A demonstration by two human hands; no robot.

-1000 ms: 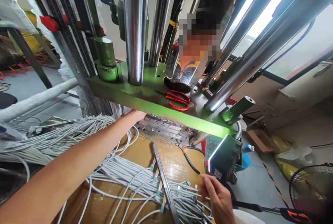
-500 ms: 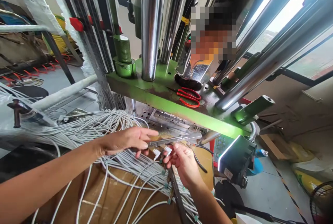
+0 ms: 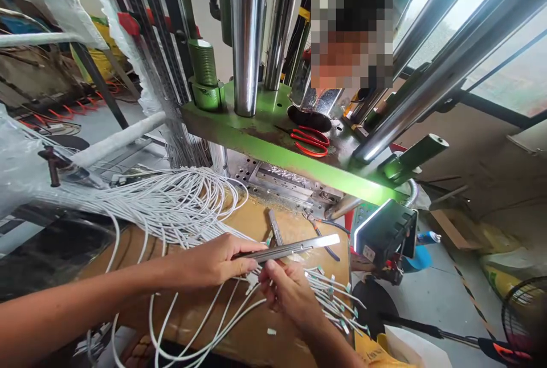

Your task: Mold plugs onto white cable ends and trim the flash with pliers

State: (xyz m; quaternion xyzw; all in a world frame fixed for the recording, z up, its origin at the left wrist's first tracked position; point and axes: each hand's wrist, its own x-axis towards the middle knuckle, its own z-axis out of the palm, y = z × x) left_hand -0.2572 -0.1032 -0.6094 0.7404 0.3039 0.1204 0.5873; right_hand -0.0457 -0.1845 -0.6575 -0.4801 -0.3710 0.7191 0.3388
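My left hand [image 3: 228,260] is closed round the left end of a slim metal bar [image 3: 294,249], which points to the right above the table. Just under the bar, my right hand [image 3: 288,288] has its thumb and fingers pinched together; what lies in them is hidden. White cables [image 3: 222,322] run beneath both hands, and a white connector [image 3: 252,283] shows between them. Behind the held bar, a second metal bar [image 3: 274,224] lies on the brown tabletop [image 3: 245,217]. Green-tipped cable ends [image 3: 337,299] spread out to the right of my right hand.
A big bundle of white cables [image 3: 171,203] covers the table's left side. Beyond stands a green press plate [image 3: 265,146] with red-handled scissors [image 3: 311,141] on it. Pliers [image 3: 327,245] lie at the table's right, near a dark control box [image 3: 387,237]. Another person stands behind the press.
My left hand has gone from loosely spread fingers to a grip on the bar. The bar has come lower and nearer. My right hand has moved down, and the view has shifted slightly.
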